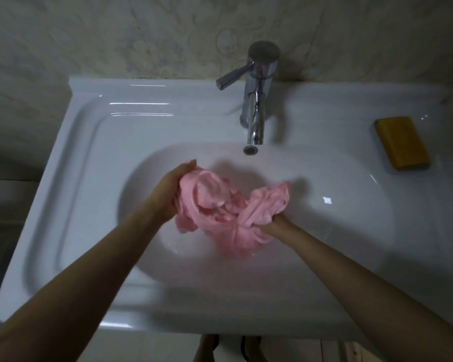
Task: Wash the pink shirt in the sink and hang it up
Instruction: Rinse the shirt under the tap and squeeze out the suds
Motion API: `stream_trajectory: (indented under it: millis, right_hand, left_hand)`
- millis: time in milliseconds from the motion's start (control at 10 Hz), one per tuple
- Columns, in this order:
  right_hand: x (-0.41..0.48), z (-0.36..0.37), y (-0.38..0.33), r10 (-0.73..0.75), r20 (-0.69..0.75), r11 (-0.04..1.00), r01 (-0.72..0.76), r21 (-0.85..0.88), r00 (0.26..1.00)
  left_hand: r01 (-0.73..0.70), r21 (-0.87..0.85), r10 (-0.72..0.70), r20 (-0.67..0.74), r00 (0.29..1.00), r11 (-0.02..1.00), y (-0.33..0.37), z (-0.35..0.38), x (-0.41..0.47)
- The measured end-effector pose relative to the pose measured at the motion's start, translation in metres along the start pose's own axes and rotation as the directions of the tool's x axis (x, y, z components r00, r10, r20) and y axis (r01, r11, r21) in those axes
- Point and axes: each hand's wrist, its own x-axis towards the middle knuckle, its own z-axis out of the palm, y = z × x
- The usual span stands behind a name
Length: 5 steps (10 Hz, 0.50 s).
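One crumpled pink shirt (212, 197) inside the sink (330, 231).

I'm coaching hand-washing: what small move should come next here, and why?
Probably rub the two bunches together: the left hand and right hand each hold a wad of the pink shirt over the sink, and the soap lies aside.

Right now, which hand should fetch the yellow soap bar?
Right, probably. The soap bar lies on the sink ledge on that side, nearer the right hand; the left hand would have to cross over. Both grip the pink shirt.
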Motion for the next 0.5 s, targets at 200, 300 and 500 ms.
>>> stream_trajectory:
  millis: [200,300,500]
  right_hand:
    - [-0.026,-0.014,-0.031,-0.177,-0.186,0.958,0.213,0.194,0.966]
    - [-0.036,-0.019,-0.049,-0.160,-0.191,0.867,0.230,0.442,0.968]
    - [-0.041,-0.016,-0.084,-0.368,-0.040,0.484,0.229,0.844,0.929]
  left_hand:
    - [-0.004,0.511,0.133,-0.216,0.967,0.860,-0.035,-0.023,0.001]
    - [0.069,0.528,0.030,-0.176,0.984,0.847,-0.064,-0.025,0.017]
    - [0.323,0.135,-0.304,-0.142,0.942,0.937,-0.040,0.031,-0.027]
